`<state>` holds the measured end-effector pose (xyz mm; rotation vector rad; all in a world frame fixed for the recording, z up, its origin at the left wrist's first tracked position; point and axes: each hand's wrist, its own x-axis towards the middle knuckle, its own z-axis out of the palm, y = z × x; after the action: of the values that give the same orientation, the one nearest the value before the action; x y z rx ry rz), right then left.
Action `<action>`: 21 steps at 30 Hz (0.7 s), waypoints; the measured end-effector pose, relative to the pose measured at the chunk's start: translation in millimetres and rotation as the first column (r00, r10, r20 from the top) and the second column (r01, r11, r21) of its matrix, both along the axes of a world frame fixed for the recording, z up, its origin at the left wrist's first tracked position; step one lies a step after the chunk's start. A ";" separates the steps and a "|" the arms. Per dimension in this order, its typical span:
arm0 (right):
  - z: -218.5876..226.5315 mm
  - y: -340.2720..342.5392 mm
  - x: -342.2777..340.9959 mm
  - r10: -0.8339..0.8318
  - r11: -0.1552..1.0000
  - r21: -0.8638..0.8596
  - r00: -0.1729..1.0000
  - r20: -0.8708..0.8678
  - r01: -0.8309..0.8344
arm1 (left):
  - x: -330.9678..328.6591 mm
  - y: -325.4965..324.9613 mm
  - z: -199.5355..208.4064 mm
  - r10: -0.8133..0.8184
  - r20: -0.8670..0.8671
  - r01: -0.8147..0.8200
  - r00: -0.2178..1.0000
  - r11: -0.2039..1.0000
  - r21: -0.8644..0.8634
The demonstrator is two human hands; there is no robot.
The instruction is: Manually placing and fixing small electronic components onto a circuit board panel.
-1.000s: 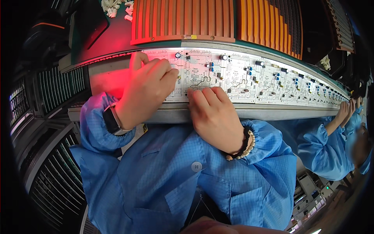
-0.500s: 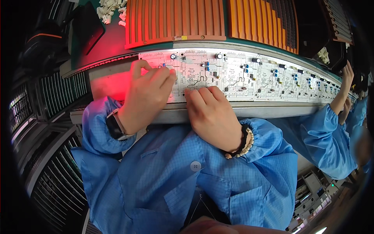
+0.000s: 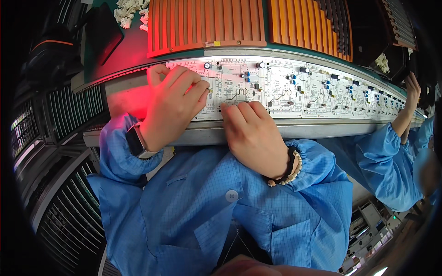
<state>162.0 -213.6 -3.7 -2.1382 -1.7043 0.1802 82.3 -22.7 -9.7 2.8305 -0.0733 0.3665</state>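
Observation:
A row of white circuit boards (image 3: 239,94) with black capacitors and small blue parts runs left to right in front of me. My left hand (image 3: 177,99), with a watch at its wrist, is curled over the leftmost board (image 3: 208,99). Its fingers are bent and drawn together, and whatever is between the tips is hidden. Along the near edge of the boards, my right hand (image 3: 253,133) is closed, its thumb and bent fingers at the seam beside the leftmost board. A beaded bracelet (image 3: 292,170) circles that wrist.
Beyond the rail stand an orange ribbed tray (image 3: 207,23) and a yellow-orange slotted tray (image 3: 308,27). White connectors (image 3: 126,13) lie piled at the far left, near a dark flat panel (image 3: 103,34). Slotted racks (image 3: 69,112) stand left. A co-worker's hand (image 3: 411,92) reaches in at right.
The boards have shifted slightly to the right, and my right hand has moved with them. My left hand's fingers have spread a little further left and up over the board.

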 end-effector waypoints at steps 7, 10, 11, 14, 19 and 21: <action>-2.5 -4.8 4.1 -0.015 0.999 0.035 1.000 -0.004 0.015 | 4.3 -6.7 6.2 -0.050 -0.081 0.060 0.995 0.989 0.132; -2.9 -3.8 3.1 -0.017 1.000 0.027 1.000 0.000 0.017 | -1.0 -3.1 1.9 -0.079 -0.100 0.087 0.992 0.993 0.075; -3.5 -4.1 3.0 -0.018 1.000 0.025 1.000 -0.013 0.018 | -4.0 -6.6 2.2 -0.089 -0.107 0.100 0.990 0.989 0.106; -2.0 -5.1 7.8 -0.009 0.999 0.034 1.000 -0.030 0.010 | -13.0 -14.6 -2.9 -0.123 -0.112 0.141 0.986 0.976 0.165; 34.4 -7.0 73.2 0.006 0.991 0.130 0.999 0.037 -0.010 | -18.3 -16.2 -6.8 -0.169 -0.140 0.196 0.976 0.956 0.218; 39.9 0.7 113.7 -0.122 0.972 0.218 0.985 0.125 0.093 | -19.8 -17.1 -4.5 -0.137 -0.152 0.166 0.979 0.965 0.201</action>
<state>275.7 -212.9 36.2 -2.1170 -1.5950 -0.1767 62.5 -39.8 -14.1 3.0270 -0.3175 0.1357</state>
